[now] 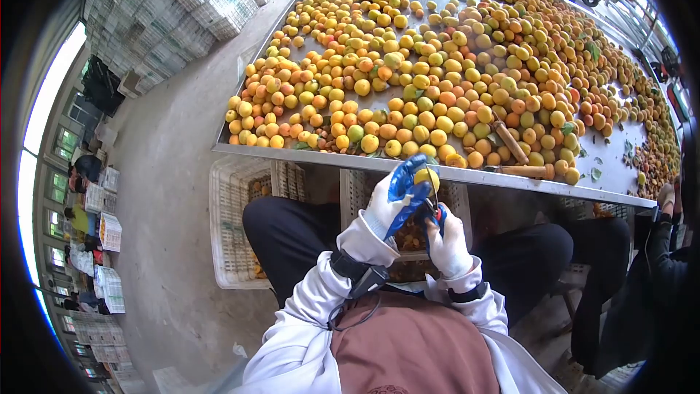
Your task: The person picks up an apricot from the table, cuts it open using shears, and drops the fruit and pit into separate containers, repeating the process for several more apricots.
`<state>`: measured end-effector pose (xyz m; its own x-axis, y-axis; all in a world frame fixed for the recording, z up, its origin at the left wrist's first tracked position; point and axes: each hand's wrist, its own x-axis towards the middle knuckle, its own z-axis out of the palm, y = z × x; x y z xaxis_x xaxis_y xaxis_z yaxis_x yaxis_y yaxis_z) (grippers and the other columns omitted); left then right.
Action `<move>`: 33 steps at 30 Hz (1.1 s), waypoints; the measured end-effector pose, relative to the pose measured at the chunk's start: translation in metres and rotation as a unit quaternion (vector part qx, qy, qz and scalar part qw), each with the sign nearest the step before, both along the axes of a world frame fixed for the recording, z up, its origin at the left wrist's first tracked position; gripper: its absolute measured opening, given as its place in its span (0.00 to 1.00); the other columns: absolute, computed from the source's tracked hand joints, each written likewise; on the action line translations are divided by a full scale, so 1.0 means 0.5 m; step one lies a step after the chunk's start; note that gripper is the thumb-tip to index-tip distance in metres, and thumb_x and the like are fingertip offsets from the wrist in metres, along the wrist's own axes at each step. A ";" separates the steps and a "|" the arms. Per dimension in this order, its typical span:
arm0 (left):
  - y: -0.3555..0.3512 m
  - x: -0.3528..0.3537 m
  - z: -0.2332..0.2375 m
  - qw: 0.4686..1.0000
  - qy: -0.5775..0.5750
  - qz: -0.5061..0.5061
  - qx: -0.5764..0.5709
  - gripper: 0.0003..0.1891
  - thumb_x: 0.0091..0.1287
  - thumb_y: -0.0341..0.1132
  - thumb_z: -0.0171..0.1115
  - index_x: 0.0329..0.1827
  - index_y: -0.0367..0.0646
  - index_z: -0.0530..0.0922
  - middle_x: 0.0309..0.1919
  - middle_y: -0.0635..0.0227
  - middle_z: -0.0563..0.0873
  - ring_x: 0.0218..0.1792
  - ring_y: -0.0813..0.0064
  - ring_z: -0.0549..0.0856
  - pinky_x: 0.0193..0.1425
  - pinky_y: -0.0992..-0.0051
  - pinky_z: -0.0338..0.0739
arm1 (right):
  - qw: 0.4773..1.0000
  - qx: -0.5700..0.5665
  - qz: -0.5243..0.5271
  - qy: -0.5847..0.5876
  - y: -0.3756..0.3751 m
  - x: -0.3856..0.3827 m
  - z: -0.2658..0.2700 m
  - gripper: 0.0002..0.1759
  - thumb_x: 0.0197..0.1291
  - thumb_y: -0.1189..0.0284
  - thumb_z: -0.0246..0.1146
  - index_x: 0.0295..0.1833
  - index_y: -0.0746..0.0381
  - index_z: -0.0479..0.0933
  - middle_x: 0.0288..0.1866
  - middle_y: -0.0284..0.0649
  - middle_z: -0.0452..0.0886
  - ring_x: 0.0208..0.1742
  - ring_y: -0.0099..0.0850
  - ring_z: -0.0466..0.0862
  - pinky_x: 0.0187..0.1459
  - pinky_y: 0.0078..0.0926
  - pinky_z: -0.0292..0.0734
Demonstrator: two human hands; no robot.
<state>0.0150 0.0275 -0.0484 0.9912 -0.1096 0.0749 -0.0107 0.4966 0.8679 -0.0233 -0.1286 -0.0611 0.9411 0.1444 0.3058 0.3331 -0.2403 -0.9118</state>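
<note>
A white slatted plastic crate (224, 248) stands below the grey metal surface (292, 154). At the surface's near edge, the left hand (394, 201), in a white-and-blue glove, pinches a round yellow fruit (424, 176) between its fingers. A red-and-dark-handled metal tool (440, 213) meets it, the similarly gloved right hand's (450, 244) fingers wrapped around the handle. Two brown wooden handles (512, 144) lie on the surface.

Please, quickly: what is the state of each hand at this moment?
Left hand: closed, holding a fruit in its fingers.
Right hand: closed, holding a tool with its metal end at the fruit.
</note>
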 end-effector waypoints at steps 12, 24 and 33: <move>0.039 0.004 0.036 0.935 -0.138 -0.057 0.322 0.25 0.68 0.31 0.69 0.66 0.33 0.73 0.49 0.60 0.86 0.50 0.71 0.86 0.57 0.71 0.81 | 0.997 0.024 0.068 0.040 0.005 0.005 -0.032 0.09 0.65 0.79 0.56 0.50 0.67 0.77 0.34 0.52 0.83 0.35 0.52 0.84 0.37 0.38 0.77; 0.002 -0.045 -0.005 0.994 0.062 0.009 0.094 0.20 0.67 0.32 0.71 0.58 0.35 0.77 0.47 0.62 0.87 0.47 0.73 0.88 0.56 0.72 0.83 | 0.998 -0.026 0.060 -0.005 0.027 -0.003 -0.048 0.12 0.63 0.80 0.59 0.53 0.67 0.75 0.35 0.54 0.83 0.38 0.58 0.83 0.38 0.42 0.79; 0.036 -0.032 0.022 0.967 0.002 0.001 0.253 0.15 0.70 0.34 0.68 0.51 0.32 0.78 0.38 0.62 0.86 0.41 0.76 0.86 0.46 0.76 0.82 | 0.899 0.255 0.148 0.325 0.049 -0.045 -0.057 0.14 0.78 0.62 0.52 0.46 0.61 0.75 0.30 0.36 0.77 0.23 0.25 0.75 0.24 0.23 0.71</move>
<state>-0.0010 0.0454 -0.0375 0.9917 -0.1285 0.0082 -0.0073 0.0076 0.9999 -0.0455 -0.1041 -0.0896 0.8883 0.4152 -0.1963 -0.3286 0.2761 -0.9032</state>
